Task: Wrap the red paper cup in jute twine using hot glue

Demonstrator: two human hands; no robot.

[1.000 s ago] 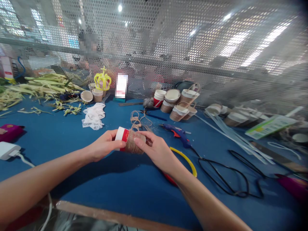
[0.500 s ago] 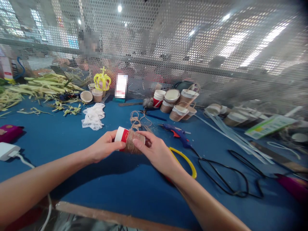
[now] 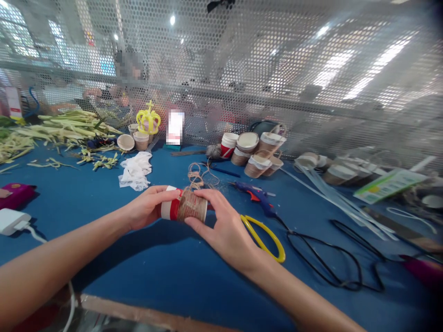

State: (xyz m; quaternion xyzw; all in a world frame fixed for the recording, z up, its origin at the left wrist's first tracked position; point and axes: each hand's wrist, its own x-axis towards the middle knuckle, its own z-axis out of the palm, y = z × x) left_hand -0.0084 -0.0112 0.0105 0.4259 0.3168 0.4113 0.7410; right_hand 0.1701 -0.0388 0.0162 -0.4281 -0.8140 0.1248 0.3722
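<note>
Far left, at nine o'clock, a white charger point(image 3: 12, 220) sits on the blue tabletop point(image 3: 180, 272) with a magenta case point(image 3: 15, 194) just above it. Up at ten o'clock lies a heap of green palm strips point(image 3: 55, 129). Moving in, a crumpled white cloth point(image 3: 135, 169) rests at eleven o'clock, and beyond it a yellow crown point(image 3: 148, 121) stands beside a few small cups.

Now the centre: the left hand point(image 3: 147, 208) is curled around the white-and-red end of a paper cup point(image 3: 183, 210), thumb on top, fingers closed under it. The cup lies on its side, held just above the tabletop in the middle of the view, its other half wrapped in brown twine. The right hand point(image 3: 224, 226) grips that twine-wrapped end, thumb below, fingers bent over the top. A loose tangle of twine point(image 3: 197, 173) trails off toward twelve o'clock, behind the cup.

Just right of the right hand, at three o'clock, yellow-handled scissors point(image 3: 265, 233) lie flat. Above them a blue glue gun point(image 3: 258, 196) rests, its black cord point(image 3: 332, 258) looping away toward four o'clock. At one o'clock a cluster of stacked cups point(image 3: 256, 152) stands by the mesh screen point(image 3: 277, 69). Far right, clear glue sticks point(image 3: 332, 193) and a green packet point(image 3: 389, 184) lie at two o'clock.
</note>
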